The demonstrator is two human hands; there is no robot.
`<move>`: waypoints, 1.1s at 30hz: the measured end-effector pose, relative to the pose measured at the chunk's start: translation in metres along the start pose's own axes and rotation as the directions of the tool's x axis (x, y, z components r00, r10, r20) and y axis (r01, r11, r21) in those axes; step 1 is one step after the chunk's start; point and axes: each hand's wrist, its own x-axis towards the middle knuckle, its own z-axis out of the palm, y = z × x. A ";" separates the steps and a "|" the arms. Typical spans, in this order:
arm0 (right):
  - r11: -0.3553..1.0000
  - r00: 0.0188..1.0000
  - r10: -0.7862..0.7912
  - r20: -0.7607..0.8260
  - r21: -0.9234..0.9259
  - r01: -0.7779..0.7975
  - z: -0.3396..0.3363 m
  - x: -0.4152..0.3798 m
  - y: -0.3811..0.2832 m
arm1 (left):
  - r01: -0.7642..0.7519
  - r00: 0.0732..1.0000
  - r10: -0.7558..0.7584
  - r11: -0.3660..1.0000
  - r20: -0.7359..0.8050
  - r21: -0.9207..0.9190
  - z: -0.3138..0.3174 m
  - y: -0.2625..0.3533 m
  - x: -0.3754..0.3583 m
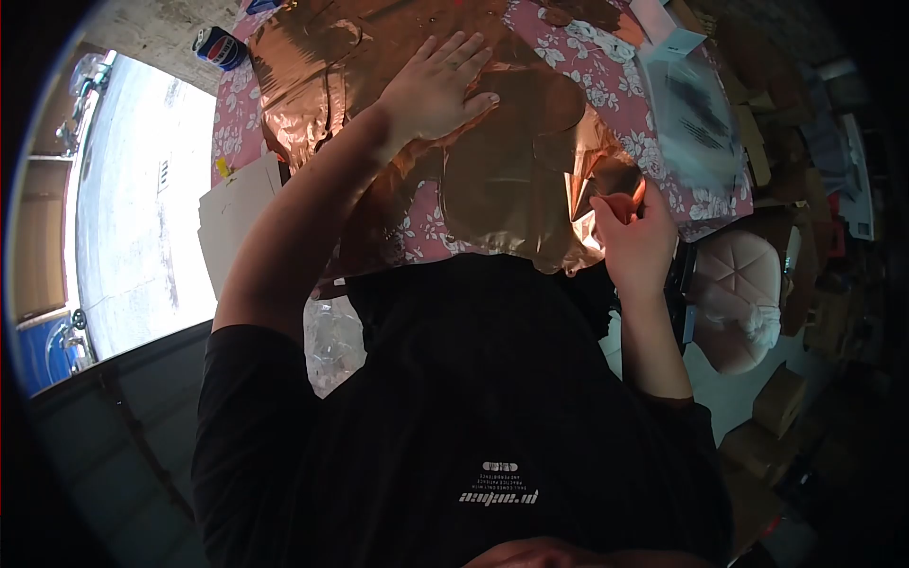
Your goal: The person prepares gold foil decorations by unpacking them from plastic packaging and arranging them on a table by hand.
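Note:
A large shiny copper-coloured foil sheet (pixel 492 161) lies spread over a table with a pink floral cloth (pixel 606 85). My left hand (pixel 437 87) rests flat on the foil, fingers spread, pressing it down. My right hand (pixel 636 237) sits at the foil's right edge near the table's front and grips orange-handled scissors (pixel 625 204), whose blades are hidden behind the foil edge. A rounded shape shows in the foil beneath my left hand.
A clear plastic bag (pixel 696 118) and a white box (pixel 668 33) lie at the table's right. A blue can (pixel 220 47) stands far left. Cardboard sheets (pixel 237 218) lean left of the table. A pink chair (pixel 743 293) and boxes (pixel 781 398) stand right.

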 end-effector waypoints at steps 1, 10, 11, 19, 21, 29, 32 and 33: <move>1.000 1.000 0.000 0.000 0.000 0.000 -0.001 -0.001 -0.007 | 0.001 1.000 -0.001 1.000 0.001 0.002 0.000 0.000 0.000; 0.808 0.843 -0.536 0.056 -0.257 0.530 0.025 -0.023 -0.025 | -0.009 1.000 0.009 1.000 -0.021 -0.007 0.000 -0.001 -0.001; 0.808 0.843 -0.535 0.056 -0.257 0.530 0.028 -0.024 -0.025 | -0.011 0.999 0.011 1.000 -0.031 -0.006 0.000 -0.001 -0.001; 0.717 0.747 -0.620 0.242 -0.212 0.664 0.039 -0.032 -0.037 | -0.032 0.999 0.032 0.999 -0.014 -0.009 -0.002 -0.002 -0.002; 0.674 0.679 -0.669 0.302 -0.137 0.726 0.039 -0.030 -0.041 | -0.024 1.000 0.024 1.000 -0.013 0.000 0.000 -0.002 -0.003; 0.770 0.745 -0.624 0.234 0.021 0.638 0.035 -0.007 -0.004 | -0.014 0.999 0.013 1.000 -0.038 -0.018 0.002 -0.002 -0.002; 0.767 0.716 -0.615 0.330 0.039 0.641 0.032 -0.006 -0.002 | -0.005 1.000 0.005 1.000 -0.024 -0.005 0.002 -0.001 -0.001; 0.740 0.688 -0.638 0.346 0.029 0.672 0.031 -0.009 -0.006 | -0.007 1.000 0.006 1.000 -0.021 -0.006 0.001 0.000 -0.002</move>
